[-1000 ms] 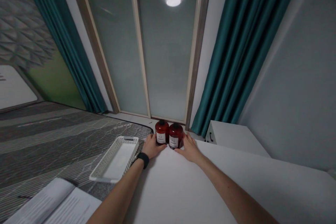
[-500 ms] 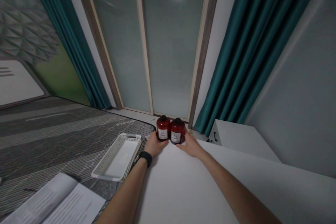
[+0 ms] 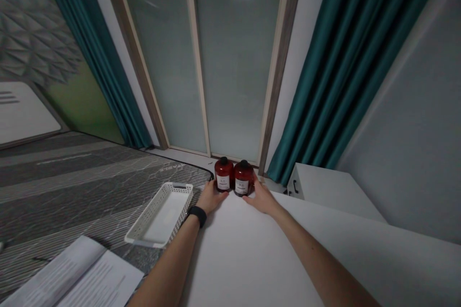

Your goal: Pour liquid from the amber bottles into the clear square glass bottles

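Two dark red bottles with black caps and white labels stand upright side by side at the far end of a white tabletop point(image 3: 252, 249). My left hand point(image 3: 211, 197), with a black band on its wrist, curves round the outer left side of the left bottle point(image 3: 224, 172), thumb low at its front. Around the outer right side of the right bottle point(image 3: 244, 176) curls my right hand point(image 3: 263, 197), its thumb near the base. Some fingers of both hands are hidden beside and behind the bottles.
Left of the white table, a white perforated basket point(image 3: 162, 216) and an open booklet point(image 3: 82, 276) lie on a grey patterned surface point(image 3: 90, 177). A white cabinet point(image 3: 331, 192) stands at the right. Frosted glass doors point(image 3: 234, 81) and teal curtains point(image 3: 345, 67) lie beyond.
My left hand has shifted slightly left, its thumb drawn a little outward along the left bottle's base. The bottles and my right hand stay almost where they were.
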`<act>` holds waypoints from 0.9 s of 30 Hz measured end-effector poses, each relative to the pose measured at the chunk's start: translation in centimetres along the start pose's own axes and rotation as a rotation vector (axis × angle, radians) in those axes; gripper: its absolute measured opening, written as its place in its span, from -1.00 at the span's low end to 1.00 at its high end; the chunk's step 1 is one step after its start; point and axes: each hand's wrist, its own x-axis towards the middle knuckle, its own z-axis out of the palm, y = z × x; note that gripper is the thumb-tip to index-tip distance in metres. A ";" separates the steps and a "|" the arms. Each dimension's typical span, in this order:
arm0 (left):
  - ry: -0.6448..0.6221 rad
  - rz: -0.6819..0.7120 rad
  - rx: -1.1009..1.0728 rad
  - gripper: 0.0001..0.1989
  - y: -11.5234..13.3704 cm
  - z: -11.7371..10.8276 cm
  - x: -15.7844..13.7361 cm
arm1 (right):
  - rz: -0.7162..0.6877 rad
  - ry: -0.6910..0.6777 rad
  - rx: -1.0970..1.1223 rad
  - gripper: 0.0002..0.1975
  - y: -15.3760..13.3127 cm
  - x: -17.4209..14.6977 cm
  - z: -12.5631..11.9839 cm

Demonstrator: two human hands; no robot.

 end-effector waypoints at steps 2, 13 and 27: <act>0.000 -0.010 0.007 -0.58 0.0 0.0 0.1 | -0.007 -0.002 -0.003 0.06 0.1 0.0 0.0; 0.032 -0.041 0.037 -0.52 0.1 -0.1 -0.4 | -0.040 0.012 -0.034 0.02 0.3 -0.2 0.2; 0.016 -0.078 0.183 -0.50 0.1 0.0 -0.7 | -0.075 0.050 0.024 0.10 0.6 -1.2 0.3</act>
